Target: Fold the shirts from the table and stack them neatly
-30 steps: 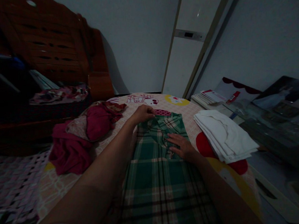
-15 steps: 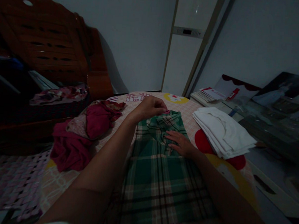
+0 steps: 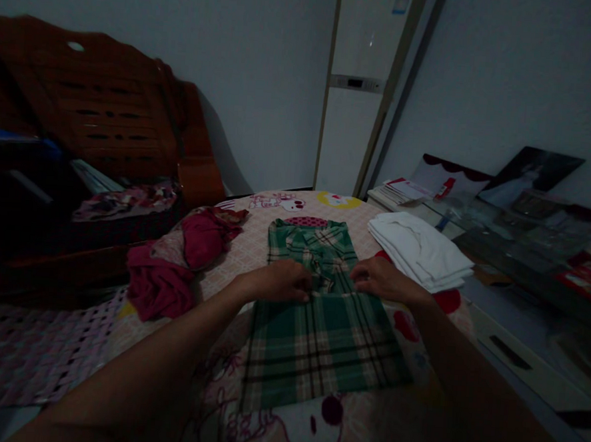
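Observation:
A green plaid shirt (image 3: 318, 342) lies in a long folded shape on the patterned tablecloth, its collar end away from me and its straight lower edge nearest me. My left hand (image 3: 284, 280) rests on its left half, fingers curled onto the cloth. Near the right edge, my right hand (image 3: 379, 279) has its fingers bent in and pinched at the fabric. Between the two hands the cloth is rumpled around the collar and front. The fingertips are dim, so the exact grip is hard to see.
A crumpled magenta garment (image 3: 173, 263) lies on the tablecloth (image 3: 245, 221) to the left. Folded white cloths (image 3: 418, 248) are stacked at the right. Beyond stand a wooden chair (image 3: 107, 109) and a glass-topped cabinet (image 3: 525, 228) holding papers and a picture.
My left hand has come back from the collar end toward me, onto the shirt's left side. My right hand has shifted outward to its right edge, fingers now bent. The view has tilted up.

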Demonstrator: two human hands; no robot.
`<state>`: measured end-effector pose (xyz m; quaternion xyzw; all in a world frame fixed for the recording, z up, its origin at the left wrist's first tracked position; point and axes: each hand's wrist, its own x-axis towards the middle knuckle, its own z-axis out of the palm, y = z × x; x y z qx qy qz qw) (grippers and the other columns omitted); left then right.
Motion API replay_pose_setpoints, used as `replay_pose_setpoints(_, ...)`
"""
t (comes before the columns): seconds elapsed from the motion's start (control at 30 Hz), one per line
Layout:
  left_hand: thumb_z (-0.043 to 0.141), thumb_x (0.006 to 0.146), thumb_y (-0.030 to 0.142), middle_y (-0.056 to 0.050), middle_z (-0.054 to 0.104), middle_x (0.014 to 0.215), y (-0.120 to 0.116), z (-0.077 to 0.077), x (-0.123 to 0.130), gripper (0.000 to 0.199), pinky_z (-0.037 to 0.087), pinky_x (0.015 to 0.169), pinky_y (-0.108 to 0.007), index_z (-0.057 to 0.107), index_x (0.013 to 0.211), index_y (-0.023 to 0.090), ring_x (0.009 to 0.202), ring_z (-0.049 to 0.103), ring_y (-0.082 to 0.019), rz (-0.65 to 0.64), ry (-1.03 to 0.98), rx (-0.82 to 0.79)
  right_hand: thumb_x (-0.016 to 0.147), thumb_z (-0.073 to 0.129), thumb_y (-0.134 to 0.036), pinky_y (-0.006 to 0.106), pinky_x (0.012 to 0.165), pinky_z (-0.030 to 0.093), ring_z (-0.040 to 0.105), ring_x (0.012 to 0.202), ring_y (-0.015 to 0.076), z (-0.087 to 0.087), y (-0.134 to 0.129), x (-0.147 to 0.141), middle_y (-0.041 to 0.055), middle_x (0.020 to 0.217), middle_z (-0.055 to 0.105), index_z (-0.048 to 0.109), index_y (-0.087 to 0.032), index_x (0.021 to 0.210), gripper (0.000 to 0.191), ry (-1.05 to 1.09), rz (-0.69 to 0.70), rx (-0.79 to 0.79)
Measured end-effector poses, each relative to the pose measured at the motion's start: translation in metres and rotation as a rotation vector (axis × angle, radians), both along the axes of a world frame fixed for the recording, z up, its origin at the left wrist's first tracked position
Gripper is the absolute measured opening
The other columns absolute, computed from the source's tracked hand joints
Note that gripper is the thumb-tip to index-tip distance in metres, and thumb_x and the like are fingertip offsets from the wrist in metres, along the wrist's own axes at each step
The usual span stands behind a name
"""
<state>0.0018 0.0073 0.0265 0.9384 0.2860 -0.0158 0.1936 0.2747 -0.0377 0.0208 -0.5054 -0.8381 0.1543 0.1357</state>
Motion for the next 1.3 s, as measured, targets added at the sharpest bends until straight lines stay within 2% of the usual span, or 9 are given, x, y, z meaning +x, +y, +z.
replay_pose_setpoints(0.13,0.070,0.078,0.031,-0.005,0.069,0.095,-0.018,-0.030,-0.008,0.023,0.043,0.068,-0.027,0.066,0.097,0.018,0.084,0.063,-0.020,0.143,0.010,0.031,0.071,0.076,-0.018,0.027,0.069,0.045,0.065,0.081,0.0207,-0.018,-0.011,-0.002,0.0045,0.086,0.071,0.070,-0.018,0.086,0.016,-0.132,-0.034,-0.025)
replay_pose_setpoints(0.27,0.075,0.073,0.030,-0.007,0.065,0.103,-0.020,-0.043,-0.004,0.032,0.045,0.075,-0.029,0.062,0.100,0.017,0.094,0.061,-0.023,0.260,-0.003,0.127,0.063,0.083,-0.017,0.030,0.074,0.047,0.065,0.087,0.0241,-0.028,-0.009,-0.010,0.0067,0.088,0.069,0.068,-0.019,0.084,0.026,-0.208,-0.071,-0.007)
replay_pose_setpoints(0.53,0.078,0.070,0.030,-0.003,0.067,0.087,-0.012,-0.039,0.003,0.026,0.042,0.064,-0.026,0.065,0.090,0.018,0.083,0.063,-0.020,0.260,0.078,0.056,0.055,0.085,-0.013,0.024,0.053,0.038,0.058,0.058,0.0161,-0.025,0.011,-0.022,-0.0011,0.059,0.060,0.063,-0.018,0.062,0.023,-0.294,0.005,-0.129)
replay_pose_setpoints(0.67,0.078,0.068,0.029,-0.002,0.066,0.080,-0.014,-0.038,0.005,0.020,0.040,0.061,-0.024,0.066,0.080,0.019,0.079,0.063,-0.019,0.261,0.071,0.083,0.055,0.082,-0.012,0.024,0.053,0.039,0.056,0.056,0.0150,-0.026,0.013,-0.021,-0.0020,0.056,0.059,0.063,-0.018,0.059,0.020,-0.291,0.033,-0.144)
replay_pose_setpoints(0.83,0.076,0.069,0.027,-0.003,0.066,0.078,-0.020,-0.040,0.003,0.017,0.041,0.062,-0.026,0.065,0.080,0.019,0.077,0.063,-0.020,0.273,0.025,0.091,0.060,0.076,-0.015,0.024,0.052,0.037,0.053,0.053,0.0137,-0.023,0.005,-0.019,-0.0017,0.056,0.057,0.059,-0.020,0.059,0.017,-0.289,0.062,-0.060)
replay_pose_setpoints(0.93,0.073,0.072,0.025,-0.004,0.068,0.085,-0.027,-0.042,0.001,0.017,0.044,0.066,-0.027,0.065,0.086,0.019,0.083,0.064,-0.022,0.292,0.009,0.118,0.065,0.065,-0.009,0.026,0.055,0.039,0.054,0.059,0.0160,-0.019,-0.006,-0.019,0.0016,0.064,0.062,0.060,-0.019,0.065,0.012,-0.296,0.050,-0.024)
replay_pose_setpoints(1.07,0.062,0.079,0.018,-0.006,0.069,0.098,-0.039,-0.042,0.000,0.022,0.047,0.075,-0.031,0.064,0.101,0.020,0.093,0.064,-0.024,0.283,0.002,0.179,0.064,0.056,-0.001,0.028,0.066,0.042,0.061,0.073,0.0201,-0.020,-0.025,-0.019,0.0051,0.079,0.068,0.065,-0.019,0.080,0.025,-0.269,0.020,0.006)
replay_pose_setpoints(1.2,0.053,0.085,0.016,-0.008,0.065,0.101,-0.049,-0.044,0.000,0.018,0.048,0.077,-0.030,0.064,0.099,0.020,0.096,0.062,-0.022,0.191,-0.034,0.251,0.066,0.057,-0.003,0.032,0.078,0.046,0.064,0.089,0.0243,-0.029,-0.040,-0.011,0.0076,0.091,0.069,0.068,-0.019,0.092,0.032,-0.206,0.033,0.092)
replay_pose_setpoints(1.3,0.043,0.092,0.016,-0.008,0.064,0.100,-0.055,-0.048,-0.002,0.023,0.047,0.074,-0.030,0.064,0.097,0.020,0.093,0.060,-0.022,0.109,-0.055,0.342,0.070,0.059,-0.006,0.036,0.087,0.045,0.062,0.097,0.0255,-0.038,-0.048,-0.005,0.0095,0.096,0.069,0.069,-0.018,0.095,0.030,-0.162,0.118,0.172)
